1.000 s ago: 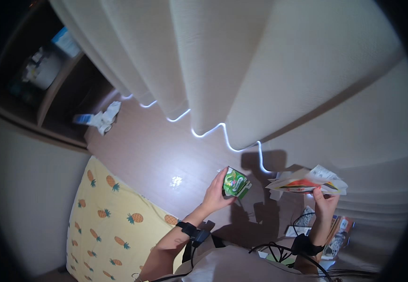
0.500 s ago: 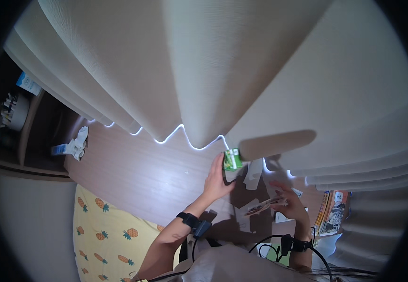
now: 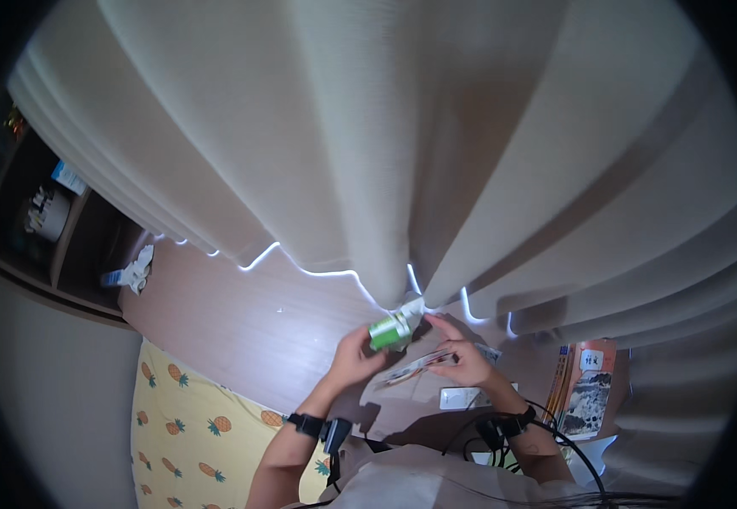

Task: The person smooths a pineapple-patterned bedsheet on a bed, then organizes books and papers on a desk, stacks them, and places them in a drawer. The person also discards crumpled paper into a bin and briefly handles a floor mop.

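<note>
My left hand (image 3: pixel 355 357) is closed round a small green-and-white packet (image 3: pixel 392 329), which looks like a tissue pack. White, crumpled tissue (image 3: pixel 414 308) shows at its far right end. My right hand (image 3: pixel 463 363) pinches a thin, flat printed item (image 3: pixel 416 368), perhaps a card or booklet, seen almost edge-on. Its index finger stretches toward the tissue end of the packet; whether it touches, I cannot tell. Both hands are over the wooden desk (image 3: pixel 241 305), close to the curtain's hem.
A long pale curtain (image 3: pixel 343 144) hangs along the desk's far side. Several books (image 3: pixel 587 386) stand at the right. A white flat object (image 3: pixel 462 399) lies below my right hand. Another tissue pack (image 3: pixel 137 271) lies at the left, beside dark shelves (image 3: pixel 64 246). Pineapple-patterned yellow cloth (image 3: pixel 190 424) covers the near left.
The packet has come nearer and tilted, with its white end now toward my right hand. My right hand has moved left and up, bringing the flat item close beneath the packet.
</note>
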Demonstrator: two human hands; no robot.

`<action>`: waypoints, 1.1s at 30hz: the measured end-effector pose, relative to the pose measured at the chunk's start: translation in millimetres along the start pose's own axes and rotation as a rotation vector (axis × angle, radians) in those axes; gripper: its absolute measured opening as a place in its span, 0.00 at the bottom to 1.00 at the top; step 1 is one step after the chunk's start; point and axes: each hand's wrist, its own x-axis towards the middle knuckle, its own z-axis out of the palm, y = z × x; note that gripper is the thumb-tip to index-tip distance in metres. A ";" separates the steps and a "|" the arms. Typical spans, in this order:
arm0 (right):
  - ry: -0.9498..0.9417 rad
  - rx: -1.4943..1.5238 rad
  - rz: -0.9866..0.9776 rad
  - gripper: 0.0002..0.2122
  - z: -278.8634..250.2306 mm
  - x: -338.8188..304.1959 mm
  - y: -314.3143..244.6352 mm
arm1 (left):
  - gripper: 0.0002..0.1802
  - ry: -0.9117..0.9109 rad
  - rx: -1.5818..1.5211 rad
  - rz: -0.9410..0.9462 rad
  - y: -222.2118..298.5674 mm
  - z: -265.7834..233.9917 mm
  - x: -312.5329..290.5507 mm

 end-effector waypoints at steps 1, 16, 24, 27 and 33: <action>-0.043 0.160 0.019 0.13 -1.2 -1.2 -5.3 | 0.23 -0.094 -0.090 -0.068 17.0 9.2 -6.3; 0.734 0.352 0.595 0.12 -106.4 -159.9 77.3 | 0.45 0.074 0.782 -0.111 -8.0 68.2 62.7; 0.622 -0.535 0.566 0.21 -129.7 -204.1 105.8 | 0.37 -0.038 0.233 -0.029 -44.9 60.0 46.8; 0.534 -0.807 0.847 0.20 -123.6 -154.3 26.2 | 0.33 -0.171 -0.546 -0.427 -27.0 44.9 30.4; 0.120 0.351 0.417 0.22 -32.4 -39.6 -13.0 | 0.35 -0.305 -1.060 -0.488 10.8 39.3 13.0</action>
